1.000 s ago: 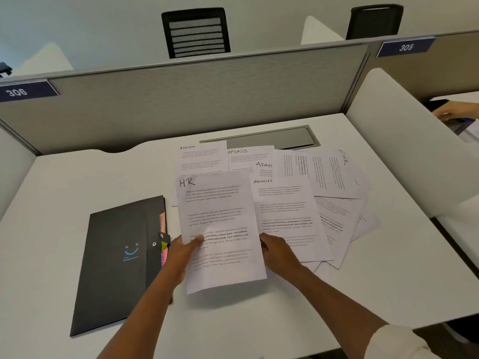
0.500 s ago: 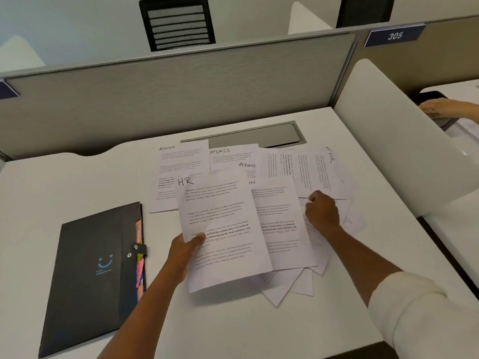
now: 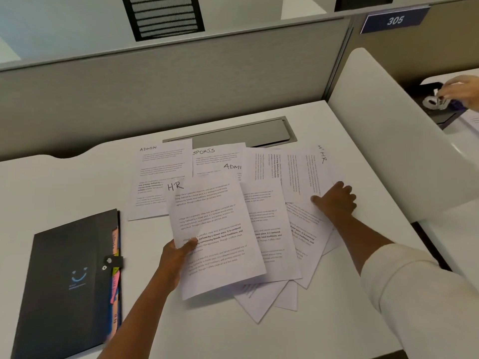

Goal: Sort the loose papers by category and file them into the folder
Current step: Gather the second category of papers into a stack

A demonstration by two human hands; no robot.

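My left hand [image 3: 174, 257] pinches the left edge of a white sheet headed "HR" [image 3: 215, 229], lifted slightly over the pile. My right hand [image 3: 335, 202] rests on the bottom corner of a second, sideways "HR" sheet [image 3: 303, 172] at the pile's right, thumb on its edge. Loose papers spread across the desk: an "ADMIN" sheet [image 3: 158, 174], a "SPORTS" sheet [image 3: 217, 158], another partly covered "ADMIN" sheet [image 3: 267, 224], and more under them. The black folder [image 3: 67, 281] lies shut at the left, coloured tabs along its right edge.
A grey cable hatch [image 3: 241, 133] is set in the white desk [image 3: 259, 332] behind the papers. Grey partitions close the back and a white divider [image 3: 388, 141] the right. Another person's hand [image 3: 464, 92] handles a tape roll at the neighbouring desk.
My right hand let go of the held HR sheet and moved right and farther back, onto the sideways HR sheet. My left hand keeps the first sheet. The view shifted right.
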